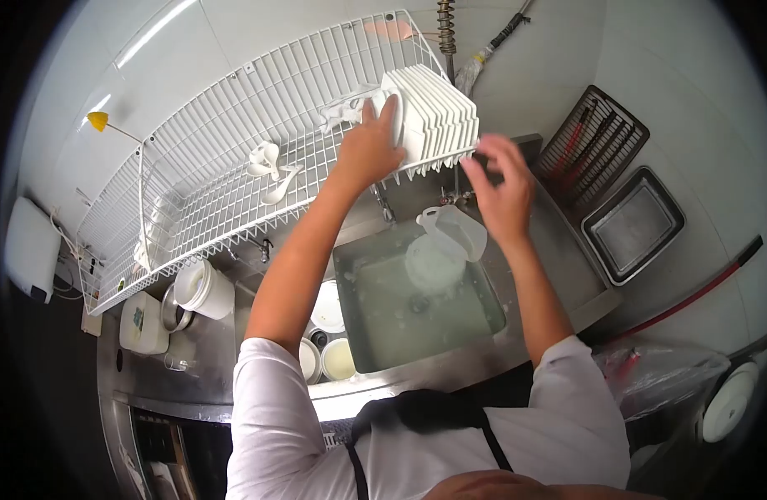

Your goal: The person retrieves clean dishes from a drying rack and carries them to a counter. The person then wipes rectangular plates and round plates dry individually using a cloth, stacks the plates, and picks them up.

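Left-hand fingers point(390, 108) are spread, laid against the left end of a row of plates; whether they are closed on a plate cannot be told. Right hand point(504, 192) is raised at the row's other end, its thumb and fingers apart with nothing between them; contact with the rack's front edge is not determinable. Largest of the fittings is a long white wire rack point(233, 117), mounted along the pale tiled wall above the sink. Below it, a rectangular basin point(343, 308) contains cloudy, greenish water. To the right, a dark slatted plastic basket point(624, 98) leans near the wall, with a rectangular metal tray point(634, 225) tilted just beside it. White square-cornered plates point(438, 112) stand on edge, closely ranked, at the right end of the rack; the left hand point(371, 148) is at their left side. A white round plastic bucket point(219, 298) stands below the rack's left part. At the basin's far right corner, a translucent plastic jug point(467, 229) lies tilted. Smallest noted are several white spoons point(281, 185), lying loose on the rack floor, left of the plates and well apart from them.
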Tool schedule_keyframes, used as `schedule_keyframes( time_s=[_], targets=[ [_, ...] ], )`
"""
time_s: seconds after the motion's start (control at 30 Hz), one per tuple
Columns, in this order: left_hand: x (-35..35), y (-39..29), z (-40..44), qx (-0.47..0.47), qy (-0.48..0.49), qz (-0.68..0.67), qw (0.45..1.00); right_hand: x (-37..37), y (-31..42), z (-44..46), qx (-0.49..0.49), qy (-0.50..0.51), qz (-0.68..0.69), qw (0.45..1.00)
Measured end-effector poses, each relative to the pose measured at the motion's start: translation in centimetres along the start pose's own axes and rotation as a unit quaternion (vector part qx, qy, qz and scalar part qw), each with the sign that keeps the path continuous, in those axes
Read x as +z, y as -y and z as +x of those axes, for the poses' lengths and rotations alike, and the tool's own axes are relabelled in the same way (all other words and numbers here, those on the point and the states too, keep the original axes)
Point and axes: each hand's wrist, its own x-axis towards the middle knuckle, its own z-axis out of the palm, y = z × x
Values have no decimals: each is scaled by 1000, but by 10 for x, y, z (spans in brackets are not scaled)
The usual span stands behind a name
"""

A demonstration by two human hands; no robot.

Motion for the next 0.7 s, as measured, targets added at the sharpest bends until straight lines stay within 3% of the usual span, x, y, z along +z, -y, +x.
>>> schedule_keyframes(
  time_s=[0.03,0.1,0.2,0.3,0.47,0.57,0.7],
  targets=[
    [7,0,3,-11,-9,18,1000,6,-3,22,-42,-24,-50,998],
    [13,-1,8,-51,-23,24,998,21,-18,55,-35,-8,-108,994],
    [11,3,22,-112,-40,1,993,41,-24,95,63,125,-229,963],
    [8,16,29,-134,-78,-17,988,60,-13,129,95,303,-250,915],
    [11,90,32,-182,-151,-101,966,88,-25,149,48,349,-319,880],
    [8,126,25,-316,-93,-359,873,89,-20,152,31,315,-332,889],
    [5,173,5,-335,43,-392,856,86,-12,148,5,289,-320,902]
  ],
)
